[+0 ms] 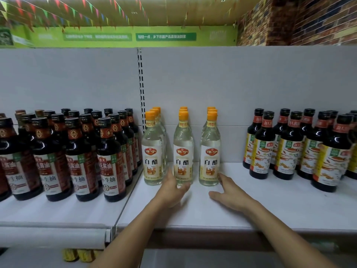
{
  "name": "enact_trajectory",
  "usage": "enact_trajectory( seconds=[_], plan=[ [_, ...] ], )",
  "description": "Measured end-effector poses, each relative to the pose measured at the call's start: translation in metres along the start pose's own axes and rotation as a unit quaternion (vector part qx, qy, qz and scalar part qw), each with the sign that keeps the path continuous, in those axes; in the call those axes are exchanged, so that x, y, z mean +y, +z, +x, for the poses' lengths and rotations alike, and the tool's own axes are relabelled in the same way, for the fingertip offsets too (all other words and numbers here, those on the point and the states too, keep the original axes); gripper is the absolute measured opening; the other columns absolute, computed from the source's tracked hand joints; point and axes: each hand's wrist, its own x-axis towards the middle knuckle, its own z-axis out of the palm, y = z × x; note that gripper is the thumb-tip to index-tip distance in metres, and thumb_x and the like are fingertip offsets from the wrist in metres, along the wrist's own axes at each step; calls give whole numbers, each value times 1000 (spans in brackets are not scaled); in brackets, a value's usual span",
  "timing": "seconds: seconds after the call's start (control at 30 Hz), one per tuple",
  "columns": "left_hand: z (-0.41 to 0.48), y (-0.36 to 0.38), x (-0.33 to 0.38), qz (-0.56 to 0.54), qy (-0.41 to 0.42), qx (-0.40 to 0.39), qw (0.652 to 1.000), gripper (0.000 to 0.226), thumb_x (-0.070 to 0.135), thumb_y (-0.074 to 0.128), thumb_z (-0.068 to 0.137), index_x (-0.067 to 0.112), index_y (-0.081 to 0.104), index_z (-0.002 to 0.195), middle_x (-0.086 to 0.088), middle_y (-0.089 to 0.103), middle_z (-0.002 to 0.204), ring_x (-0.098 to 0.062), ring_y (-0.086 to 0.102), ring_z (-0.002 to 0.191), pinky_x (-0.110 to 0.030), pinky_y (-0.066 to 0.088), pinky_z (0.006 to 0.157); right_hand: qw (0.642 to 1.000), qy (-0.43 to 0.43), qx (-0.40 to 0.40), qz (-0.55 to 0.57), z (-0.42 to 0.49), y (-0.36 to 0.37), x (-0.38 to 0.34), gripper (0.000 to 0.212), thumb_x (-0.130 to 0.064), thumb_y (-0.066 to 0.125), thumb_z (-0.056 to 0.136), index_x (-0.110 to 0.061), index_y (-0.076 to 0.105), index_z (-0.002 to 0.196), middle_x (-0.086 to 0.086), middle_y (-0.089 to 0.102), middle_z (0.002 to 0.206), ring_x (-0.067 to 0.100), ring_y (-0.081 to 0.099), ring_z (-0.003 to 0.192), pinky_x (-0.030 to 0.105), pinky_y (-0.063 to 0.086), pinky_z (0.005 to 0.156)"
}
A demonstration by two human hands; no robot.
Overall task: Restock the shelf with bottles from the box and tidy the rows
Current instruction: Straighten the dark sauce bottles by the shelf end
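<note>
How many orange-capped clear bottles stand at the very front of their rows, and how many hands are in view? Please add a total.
Clear front bottles: 3
Hands: 2, left hand and right hand
Total: 5

You have before you clear bottles (183,151) with orange caps and white labels bearing a red mark, dark bottles on the left (110,161) with red-brown labels, and dark bottles on the right (289,149) with yellow labels, all on a white shelf (251,206).
</note>
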Motion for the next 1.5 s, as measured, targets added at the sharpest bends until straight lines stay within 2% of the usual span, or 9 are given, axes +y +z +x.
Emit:
enact_trajectory(
  seconds=[0.13, 0.3, 0.43, 0.6, 0.8, 1.07, 1.2, 1.3, 1.5],
  plan=[
    [-22, -2, 14, -3, 4, 22, 1000, 76, 38, 66, 95, 27, 22, 157, 2, 33, 161, -19, 34, 148, -46, 32, 121, 1000, 14, -4, 17, -14, -4, -10, 73, -31, 61, 98, -21, 20, 159, 0, 26, 164, 18, 29, 149, 35, 25, 121],
    [-51, 5, 34, 30, 11, 41, 999, 61, 38, 60, 99, 20, 35, 152, -2, 43, 155, -19, 45, 139, -38, 40, 114, 1000, 4, 22, -14, -43, 8, -18, 74, -36, 60, 98, -27, 19, 160, -2, 25, 165, 16, 30, 149, 32, 26, 119],
    [-73, 24, 50, 5, 41, 40, 998, 47, 35, 59, 100, 21, 46, 143, 0, 53, 144, -13, 51, 130, -28, 42, 102, 998, -5, 65, 10, -68, 8, -28, 61, -31, 59, 100, -25, 32, 155, -2, 39, 158, 14, 41, 142, 31, 34, 113],
    [-96, 53, 69, -47, 84, 38, 995, 41, 28, 59, 100, 21, 52, 139, 1, 60, 136, -11, 55, 125, -37, 47, 107, 993, -45, 103, 47, -102, -2, -29, 49, -24, 61, 99, -23, 46, 146, -6, 55, 142, 2, 51, 124, 18, 38, 108],
    [-120, 81, 92, -79, 106, 25, 991, 37, 27, 59, 100, 24, 56, 137, 8, 64, 130, -3, 59, 118, -29, 48, 104, 987, -59, 131, 77, -143, -20, -14, 39, -17, 61, 97, -28, 57, 135, -13, 63, 126, 0, 62, 111, 22, 51, 98],
    [-162, 149, 131, -103, 119, -3, 988, 30, 27, 60, 100, 30, 59, 131, 15, 68, 119, 10, 62, 107, -18, 51, 93, 984, -63, 130, 109, -203, -60, 49, 36, -15, 62, 97, -27, 62, 131, -14, 68, 120, 0, 66, 105, 29, 56, 93],
    [-182, 197, 152, -109, 121, -4, 987, 28, 15, 61, 100, 19, 62, 128, 13, 71, 114, 6, 65, 105, -17, 51, 93, 980, -74, 119, 140, -230, -80, 97, 35, -8, 64, 96, -21, 64, 129, -9, 70, 119, 3, 65, 111, 37, 55, 99],
    [-199, 236, 160, -118, 93, -16, 989, 29, 12, 60, 100, 17, 62, 129, 10, 71, 115, 2, 66, 107, -17, 51, 93, 982, -77, 87, 152, -251, -91, 139, 33, -11, 62, 98, -27, 62, 127, -15, 68, 117, -1, 64, 110, 33, 55, 98],
    [-227, 316, 156, -99, 9, -41, 994, 29, 27, 58, 102, 31, 59, 131, 18, 67, 116, 9, 62, 106, -14, 51, 89, 988, -29, 23, 147, -278, -94, 223, 34, -25, 61, 100, -32, 59, 133, -18, 67, 120, -2, 62, 111, 35, 54, 99]
  ],
)
